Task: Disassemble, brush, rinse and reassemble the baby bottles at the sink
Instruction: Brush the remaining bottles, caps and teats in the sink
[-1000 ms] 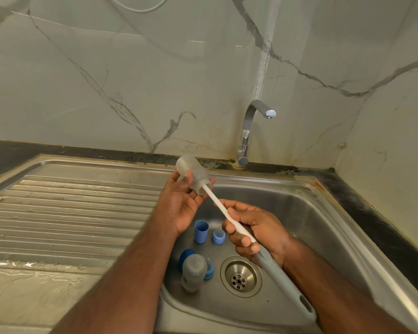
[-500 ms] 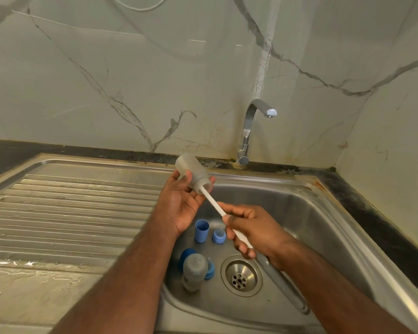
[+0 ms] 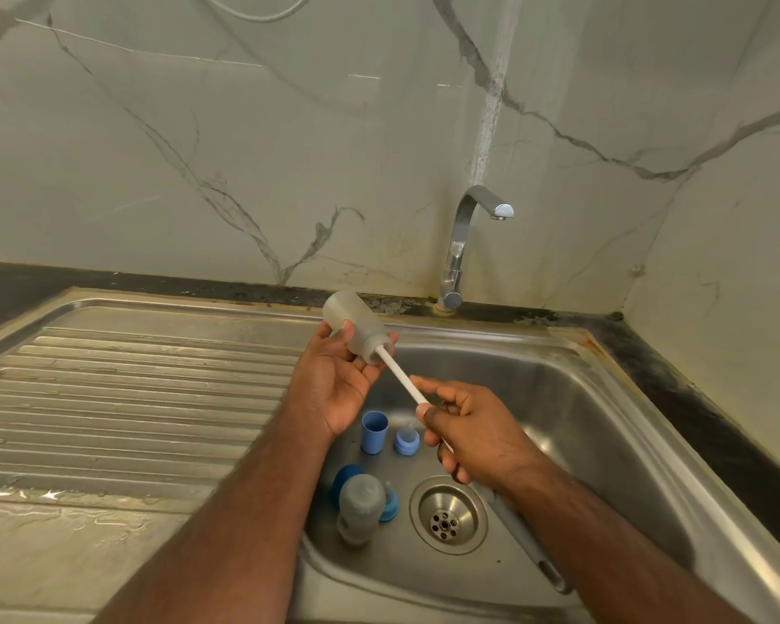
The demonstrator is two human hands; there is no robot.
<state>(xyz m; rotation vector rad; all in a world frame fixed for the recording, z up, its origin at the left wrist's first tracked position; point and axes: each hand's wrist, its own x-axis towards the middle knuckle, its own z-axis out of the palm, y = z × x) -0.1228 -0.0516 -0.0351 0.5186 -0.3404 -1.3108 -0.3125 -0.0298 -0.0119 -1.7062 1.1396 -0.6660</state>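
Baby bottle (image 3: 356, 327), frosted and uncapped, is held above the sink basin (image 3: 573, 425), tilted with its mouth toward the lower right. The left hand (image 3: 338, 380) grips it, fingers curled round the body. The bottle brush (image 3: 401, 376) enters the mouth; the right hand (image 3: 469, 432) pinches its white shaft between thumb and fingers. In the basin lie a second bottle (image 3: 360, 506), a blue cap (image 3: 374, 432) and a blue nipple ring (image 3: 407, 441), near the drain (image 3: 447, 515). The tap (image 3: 462, 245) runs dry.

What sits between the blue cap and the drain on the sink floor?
Head view: the blue collar with its clear teat stands between the upright blue cap and the drain; beyond it, bare steel.
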